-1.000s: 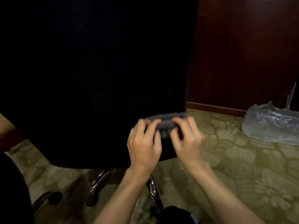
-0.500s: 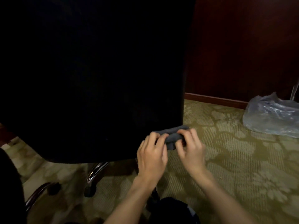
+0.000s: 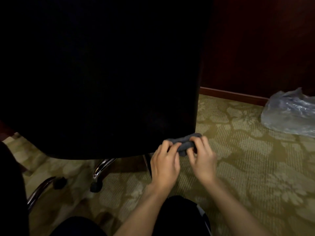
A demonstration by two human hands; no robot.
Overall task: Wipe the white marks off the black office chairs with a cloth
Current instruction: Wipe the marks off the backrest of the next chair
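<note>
The tall black fabric back of the office chair [image 3: 102,74] fills the upper left and centre of the frame, too dark for me to make out any marks on it. Below and to the right spreads the olive-green carpet with a pale flower pattern [image 3: 247,159], meeting a dark reddish wooden wall [image 3: 264,45] with a brown skirting board at the upper right. A crumpled clear plastic bag [image 3: 289,113] lies on the carpet at the right edge, well apart from the chair. Under the chair back, at lower left, its curved chrome legs [image 3: 102,169] end in black castors. My dark-clothed knee sits at the bottom centre. Just right of centre, my left hand [image 3: 165,160] and my right hand [image 3: 202,159] are side by side, fingers curled, both gripping the small bunched grey cloth [image 3: 185,143] between them. The cloth sits at the lower right corner of the chair back, touching its edge.
</note>
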